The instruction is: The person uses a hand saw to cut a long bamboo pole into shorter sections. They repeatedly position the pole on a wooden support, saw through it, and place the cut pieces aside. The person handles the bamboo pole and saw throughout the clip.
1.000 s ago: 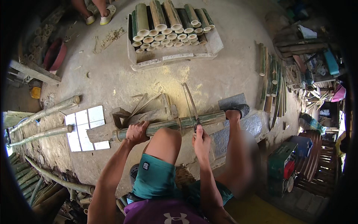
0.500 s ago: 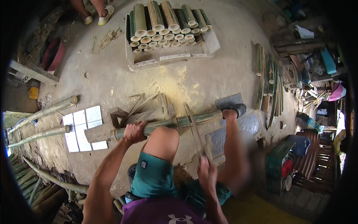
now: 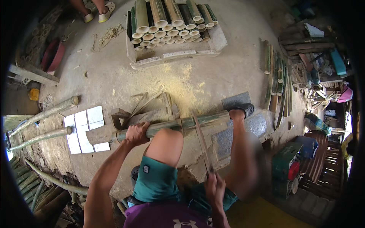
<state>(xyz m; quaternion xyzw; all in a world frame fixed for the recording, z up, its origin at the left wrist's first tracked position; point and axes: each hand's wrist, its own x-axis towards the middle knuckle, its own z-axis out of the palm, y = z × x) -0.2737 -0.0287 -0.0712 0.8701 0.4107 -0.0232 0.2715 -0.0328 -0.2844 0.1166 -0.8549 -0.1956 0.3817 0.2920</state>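
A green bamboo pole (image 3: 210, 119) lies crosswise in front of me over a low wooden support (image 3: 152, 117). My left hand (image 3: 138, 133) is wrapped round the pole near its left end, beside my raised knee. Closed on the handle of a long, thin hand saw (image 3: 202, 143), my right hand (image 3: 215, 187) is low and close to my body. The saw's blade crosses the pole to the right of the support, its far tip just beyond the pole. My right foot (image 3: 238, 114) is at the pole's right end.
A wooden crate (image 3: 178, 55) of stacked cut bamboo tubes stands ahead. More bamboo lengths (image 3: 274, 78) lie at right, near a green machine (image 3: 283, 161). Two long poles (image 3: 45, 114) and white tiles (image 3: 80, 127) are at left. Another person's feet (image 3: 104, 13) show far left.
My right hand has drawn the saw back toward my body, so less of the blade reaches past the pole. My left hand keeps its place on the pole. The view has shifted slightly.
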